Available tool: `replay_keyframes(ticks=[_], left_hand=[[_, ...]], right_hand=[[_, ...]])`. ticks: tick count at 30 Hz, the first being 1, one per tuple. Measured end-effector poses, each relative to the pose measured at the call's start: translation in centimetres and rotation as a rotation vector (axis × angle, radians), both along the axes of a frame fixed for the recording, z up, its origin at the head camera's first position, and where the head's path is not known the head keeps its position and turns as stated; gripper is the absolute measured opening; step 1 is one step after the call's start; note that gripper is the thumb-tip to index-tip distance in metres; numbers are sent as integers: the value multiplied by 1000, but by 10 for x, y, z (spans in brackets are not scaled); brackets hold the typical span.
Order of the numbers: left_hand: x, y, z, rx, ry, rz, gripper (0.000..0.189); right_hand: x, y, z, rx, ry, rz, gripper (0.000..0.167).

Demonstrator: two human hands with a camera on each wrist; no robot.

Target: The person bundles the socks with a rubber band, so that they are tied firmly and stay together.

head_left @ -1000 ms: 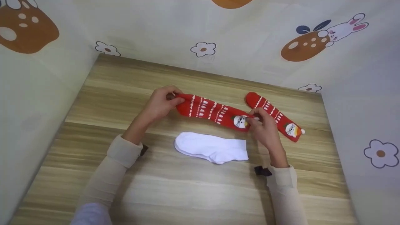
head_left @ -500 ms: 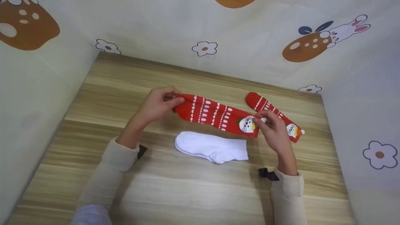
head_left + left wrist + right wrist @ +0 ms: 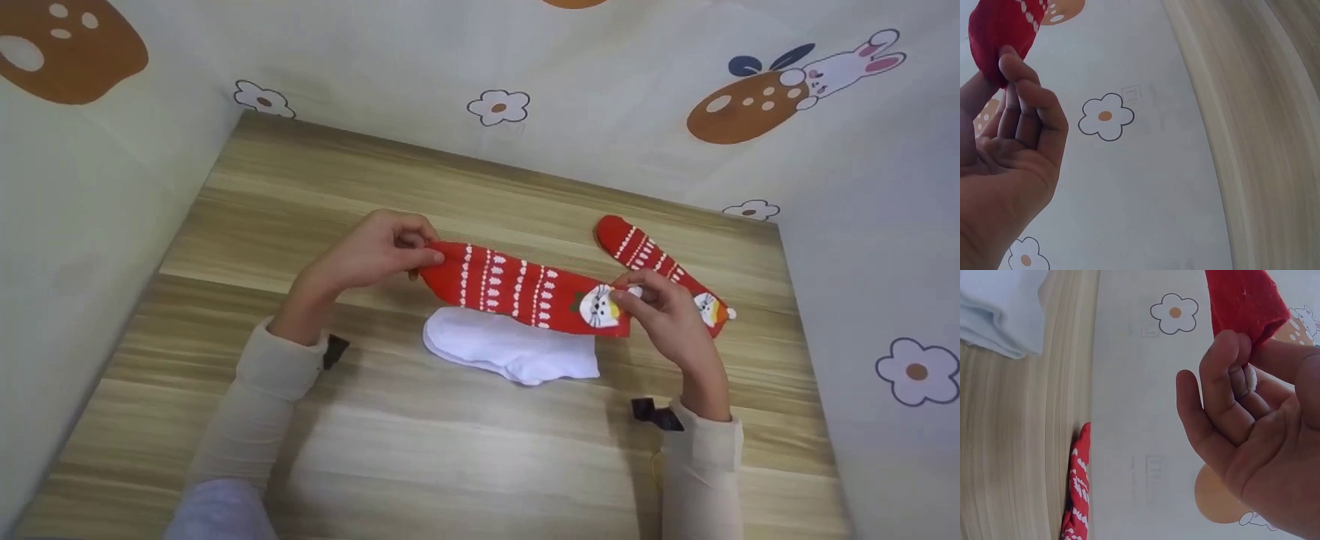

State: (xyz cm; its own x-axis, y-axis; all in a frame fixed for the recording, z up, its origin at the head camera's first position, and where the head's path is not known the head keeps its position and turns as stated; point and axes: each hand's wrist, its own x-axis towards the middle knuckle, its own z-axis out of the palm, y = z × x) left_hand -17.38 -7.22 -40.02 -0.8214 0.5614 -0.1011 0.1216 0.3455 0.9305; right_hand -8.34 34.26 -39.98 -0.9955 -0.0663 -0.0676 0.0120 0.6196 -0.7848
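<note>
Your left hand (image 3: 375, 251) pinches the toe end of a red sock (image 3: 510, 289), and your right hand (image 3: 671, 315) pinches the cuff of it. This sock spans between your two hands, raised above the table (image 3: 465, 457). In the head view, it covers partly the white socks (image 3: 517, 356), which lie flat. The second red sock (image 3: 622, 236) lies near your right hand, which hides a part of it.
</note>
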Motion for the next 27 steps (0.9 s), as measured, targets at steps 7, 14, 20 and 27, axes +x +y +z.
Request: replay_keyframes(ticks=[7,14,20,27], left_hand=[[-4,-1,3,-84,-30,-119,13],[-5,-3,0,-182,-35,-202,13],[-4,-1,-4,-187,-79,-283,12],[-2,4,-13,-210,-156,-352,9]], right_hand=[[1,5,-2,26,-29,109,19],[1,5,-6,41,-110,164,20],[0,9,-6,102,-162,201,18],[-1,14,-8,99,-225,241,18]])
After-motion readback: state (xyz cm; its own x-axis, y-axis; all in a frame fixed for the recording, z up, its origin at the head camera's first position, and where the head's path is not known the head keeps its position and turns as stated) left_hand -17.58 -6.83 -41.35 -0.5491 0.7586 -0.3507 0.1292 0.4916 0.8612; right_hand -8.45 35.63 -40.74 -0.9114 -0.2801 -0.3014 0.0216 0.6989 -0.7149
